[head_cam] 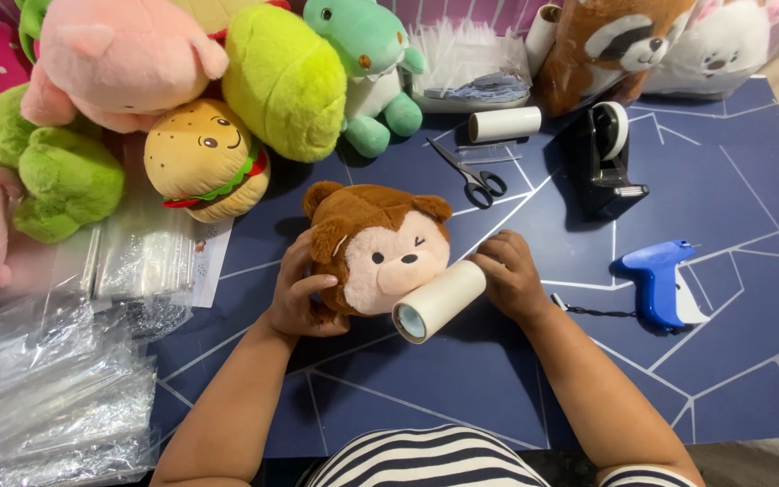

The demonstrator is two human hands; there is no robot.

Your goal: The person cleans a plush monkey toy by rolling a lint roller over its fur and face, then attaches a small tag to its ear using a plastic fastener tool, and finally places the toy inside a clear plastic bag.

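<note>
- Step in hand, as judged: lint-rolling the face of the monkey plush [380, 257]. The roller [439, 300] lies against its cheek and muzzle.
- Left hand [297, 293]: closed on the plush's side, fingers curled over the ear and cheek, thumb under. It holds the toy face-up just above the blue mat [498, 397].
- Right hand [508, 275]: wrapped around the far end of the roller, fingers folded over it. The handle is hidden in the grip; the roll's open core faces the camera.
- Relative position: the plush sits between the two hands at the centre of the mat, close to the person's body. The roller touches the right side of its face; the right hand is just beside the toy, not on it.
- Next move, as judged: calls for a steady left-hand hold while the roll travels across the fur with light, even pressure, and for turning the toy to present unrolled areas.
- Surroundings:
  - scissors [471, 171], a spare roll [505, 124] and a tape dispenser [608, 158] lie beyond the plush;
  - a blue tagging gun [660, 280] lies to the right, well apart from the right hand;
  - clear bags [47, 379] are stacked at the left;
  - a burger plush [205, 158] and other soft toys are piled at the far left.
</note>
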